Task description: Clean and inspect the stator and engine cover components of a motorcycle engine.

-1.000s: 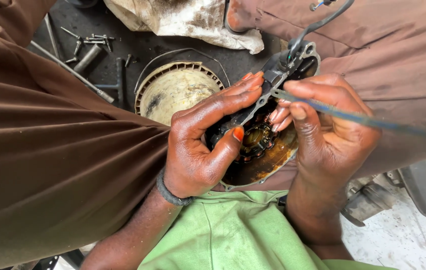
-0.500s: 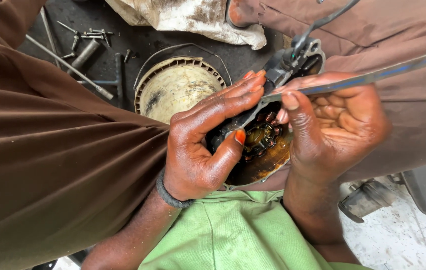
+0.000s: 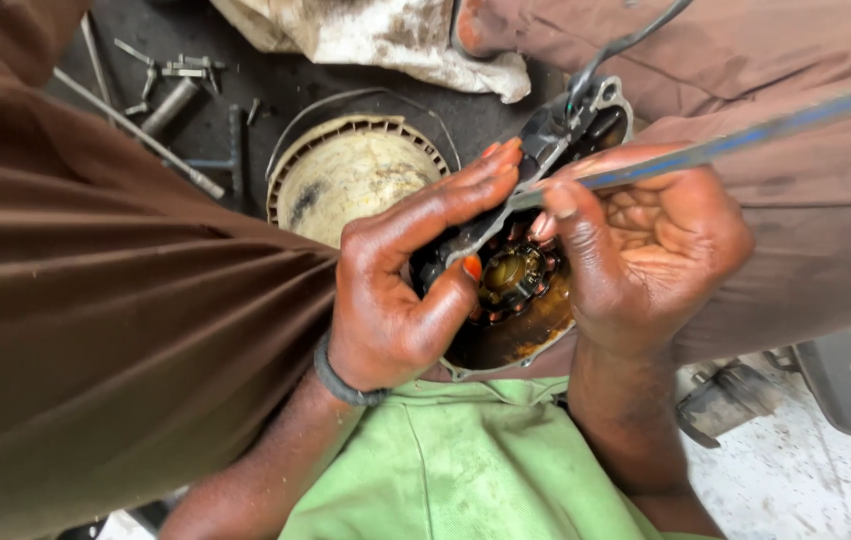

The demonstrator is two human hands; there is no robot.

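My left hand [image 3: 401, 285] grips the rim of a round, oily engine cover [image 3: 506, 330], fingers stretched across its top and thumb pressed inside near the copper coil ring [image 3: 514, 272]. My right hand [image 3: 646, 250] holds a long thin metal blade [image 3: 746, 135] that runs up to the right, its tip wedged at the cover's edge under my left fingertips. A black cable [image 3: 606, 55] leaves the cover's top bracket [image 3: 601, 105]. The cover rests over my lap, between brown trousers.
A cream slotted fan cover [image 3: 351, 180] lies on the dark floor behind. Loose bolts and a socket tool [image 3: 171, 100] lie at top left, a dirty white rag [image 3: 376, 35] at the top. Grey metal parts [image 3: 836, 385] sit on pale concrete at the right.
My right hand has turned and risen, swinging the blade from pointing down-right to pointing up-right. My left hand keeps its grip on the cover.
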